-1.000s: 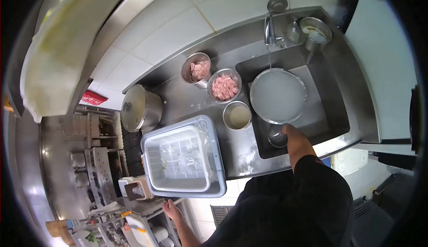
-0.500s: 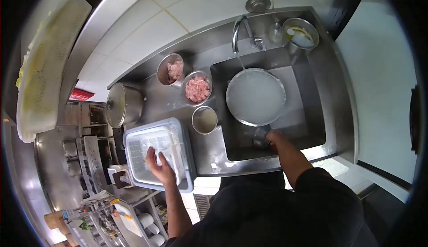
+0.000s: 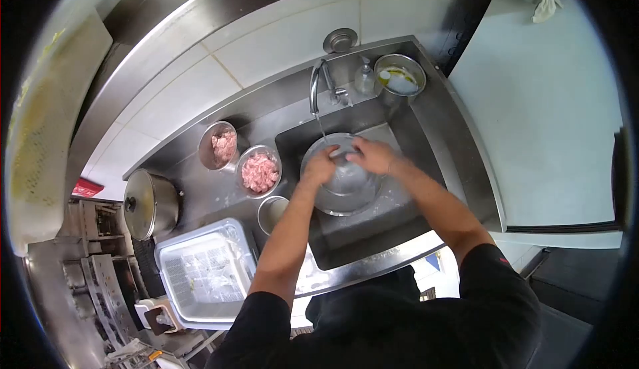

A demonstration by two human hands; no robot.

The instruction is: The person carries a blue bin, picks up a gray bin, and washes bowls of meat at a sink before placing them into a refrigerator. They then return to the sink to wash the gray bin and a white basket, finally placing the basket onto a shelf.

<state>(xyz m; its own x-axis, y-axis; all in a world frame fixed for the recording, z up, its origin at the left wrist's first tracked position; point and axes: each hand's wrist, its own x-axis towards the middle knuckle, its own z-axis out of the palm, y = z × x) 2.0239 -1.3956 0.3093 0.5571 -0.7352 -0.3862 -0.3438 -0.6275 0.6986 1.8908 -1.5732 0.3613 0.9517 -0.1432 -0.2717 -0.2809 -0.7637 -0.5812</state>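
Observation:
My left hand point(image 3: 320, 166) and my right hand point(image 3: 373, 155) both grip a small steel bowl point(image 3: 348, 178), one hand on each side of its rim. I hold it inside the sink point(image 3: 426, 169), just above a large round steel basin point(image 3: 333, 208). The faucet point(image 3: 315, 86) stands behind it, and a thin stream of water runs down toward the bowl. My forearms reach in from the lower edge of the view and hide part of the basin.
Two steel bowls of minced meat point(image 3: 260, 172) point(image 3: 223, 146) stand on the counter left of the sink, with a small steel cup point(image 3: 271, 210) in front. A lidded pot point(image 3: 148, 202) and a plastic tub point(image 3: 206, 272) lie further left. Another steel bowl point(image 3: 400, 79) sits behind the sink.
My left hand left the plastic tub and came to the sink. My right hand lifted the small bowl from the sink floor, and both hands now hold it under the tap. The view shifted.

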